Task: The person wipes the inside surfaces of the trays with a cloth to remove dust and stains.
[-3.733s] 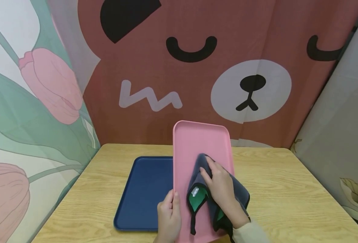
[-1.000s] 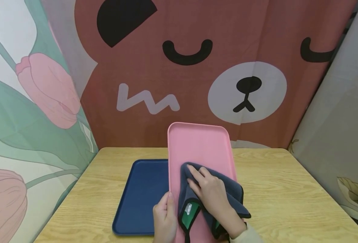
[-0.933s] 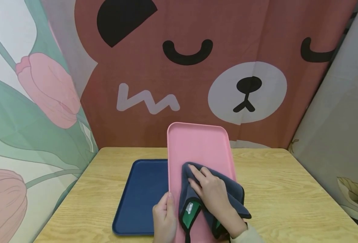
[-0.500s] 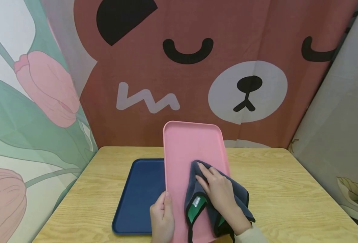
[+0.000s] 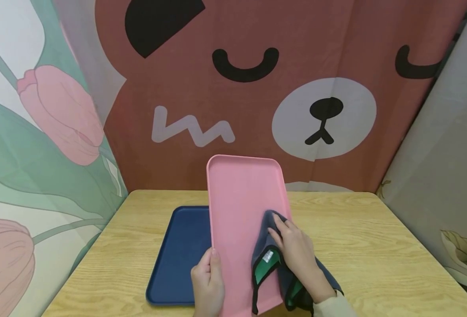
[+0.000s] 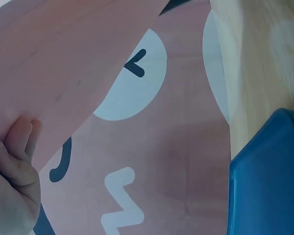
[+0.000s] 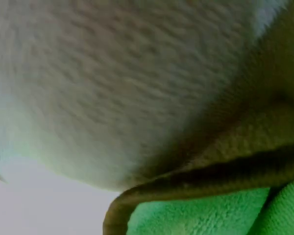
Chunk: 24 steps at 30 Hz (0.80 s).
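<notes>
A pink rectangular tray (image 5: pixel 237 193) with a raised rim is held up, tilted toward me, at the middle of the head view. My left hand (image 5: pixel 209 279) grips its left edge, thumb on the front; in the left wrist view the fingers (image 6: pixel 19 142) lie against the tray's underside (image 6: pixel 63 63). A dark blue-grey cloth (image 5: pixel 266 229) with black edging and a green reverse lies bunched on the tray's lower right. My right hand (image 5: pixel 298 248) holds the cloth against the tray's face, near the right rim. Cloth (image 7: pixel 112 88) fills most of the right wrist view.
A dark blue tray (image 5: pixel 179 259) lies flat on the wooden table (image 5: pixel 356 246), left of the pink one and partly hidden behind it. A curtain (image 5: pixel 249 127) with a bear's face hangs behind the table, with printed fabric at both sides.
Over the last second the right hand and cloth have slid rightward across the pink tray to its right rim. The pink tray and left hand have drifted slightly left. The blue tray stays put.
</notes>
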### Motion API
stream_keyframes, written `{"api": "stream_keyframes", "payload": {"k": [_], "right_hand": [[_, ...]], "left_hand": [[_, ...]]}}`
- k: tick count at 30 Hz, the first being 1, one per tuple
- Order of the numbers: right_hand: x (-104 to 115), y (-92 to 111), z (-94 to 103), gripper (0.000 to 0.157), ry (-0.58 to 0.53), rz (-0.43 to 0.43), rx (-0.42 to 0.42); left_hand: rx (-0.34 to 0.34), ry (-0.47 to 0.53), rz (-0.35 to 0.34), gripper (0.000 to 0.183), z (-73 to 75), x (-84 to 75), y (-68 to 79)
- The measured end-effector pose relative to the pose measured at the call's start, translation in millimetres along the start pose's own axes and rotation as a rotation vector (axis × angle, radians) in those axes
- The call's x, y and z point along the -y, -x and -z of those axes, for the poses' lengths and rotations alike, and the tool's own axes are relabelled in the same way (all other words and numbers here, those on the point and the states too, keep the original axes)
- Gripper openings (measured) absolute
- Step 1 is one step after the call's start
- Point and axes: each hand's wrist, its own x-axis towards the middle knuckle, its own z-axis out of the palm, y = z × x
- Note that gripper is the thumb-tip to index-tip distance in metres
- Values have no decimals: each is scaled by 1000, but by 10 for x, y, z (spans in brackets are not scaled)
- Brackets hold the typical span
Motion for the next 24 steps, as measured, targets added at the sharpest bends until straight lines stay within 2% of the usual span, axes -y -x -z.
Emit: {"api": "stream_keyframes", "payload": {"k": [10, 24], "right_hand": [[-111, 62, -16, 36, 54, -98, 85], [-100, 83, -10, 35, 7, -104, 96]], "left_hand": [[-16, -11, -64, 24, 42, -13, -46], [-33, -15, -59, 25, 49, -20, -29]]}}
